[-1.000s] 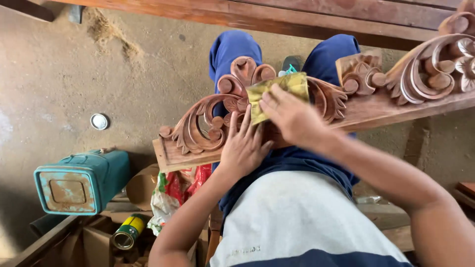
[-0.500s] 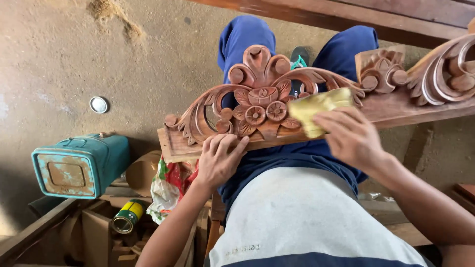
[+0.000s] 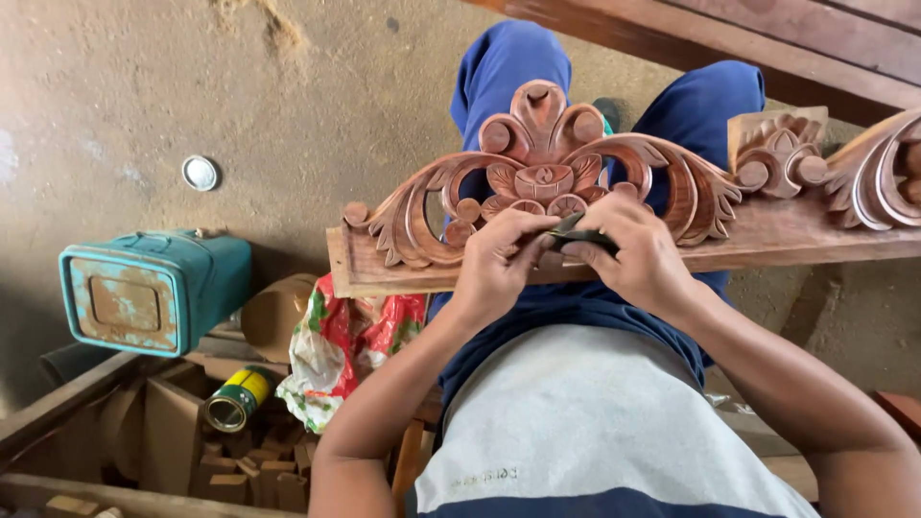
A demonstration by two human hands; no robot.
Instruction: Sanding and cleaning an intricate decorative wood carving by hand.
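A long reddish carved wood panel [image 3: 537, 182] with scrolls and flowers lies across my lap, over my blue trousers. My left hand [image 3: 499, 259] and my right hand [image 3: 633, 254] meet in front of the central flower carving. Both pinch a small folded piece of sandpaper [image 3: 574, 230], which looks dark and mostly hidden between the fingers. The hands rest against the lower edge of the panel.
A teal metal can [image 3: 153, 288] lies on its side at the left. Below it sit a yellow-green tin [image 3: 230, 401], wood offcuts in a box and a red, white and green plastic bag [image 3: 336, 350]. A small round lid [image 3: 200, 173] lies on the dusty floor. Wooden beams [image 3: 787, 48] run along the top right.
My right hand stopped rubbing the sandpaper over the carving and came back to the middle. My left hand rose from the panel's edge, and both now pinch the folded sandpaper.
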